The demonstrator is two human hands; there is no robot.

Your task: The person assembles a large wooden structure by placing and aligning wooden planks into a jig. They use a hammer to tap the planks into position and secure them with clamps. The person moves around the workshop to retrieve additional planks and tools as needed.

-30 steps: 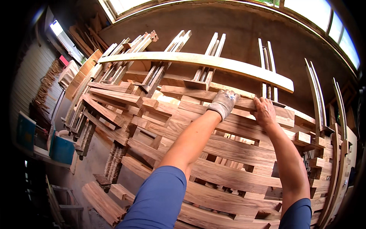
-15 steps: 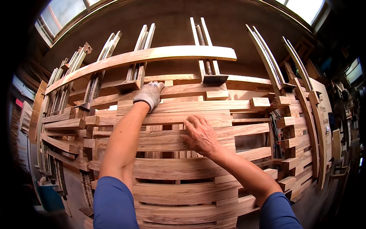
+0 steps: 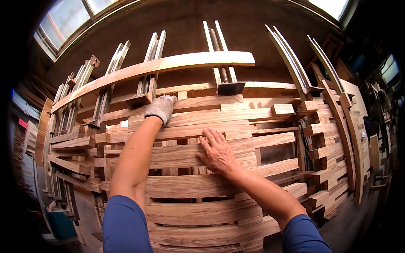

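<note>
My left hand [image 3: 161,109], in a pale work glove, is curled over an upper wooden board [image 3: 209,102], just below a clamp's foot; its fingertips are partly hidden. My bare right hand [image 3: 217,152] lies open, palm down, with fingers spread on the striped boards. Beneath it, a wooden board [image 3: 173,157] runs across a stack of similar boards with dark gaps between them. A short wooden block [image 3: 282,109] rests at the upper right of the stack. Farther up, a long pale plank [image 3: 160,65] lies across the clamp bars.
Metal screw clamps stand along the back, one with a dark plate [image 3: 231,88] against the stack. Several board ends [image 3: 72,143] jut out at the left. More clamp bars [image 3: 333,114] run down the right side. Windows [image 3: 65,21] show at the top.
My right hand has flattened, its fingers straighter on the boards. The gloved left hand stays by the same clamp, its fingers reaching slightly differently. The whole view has shifted a little.
</note>
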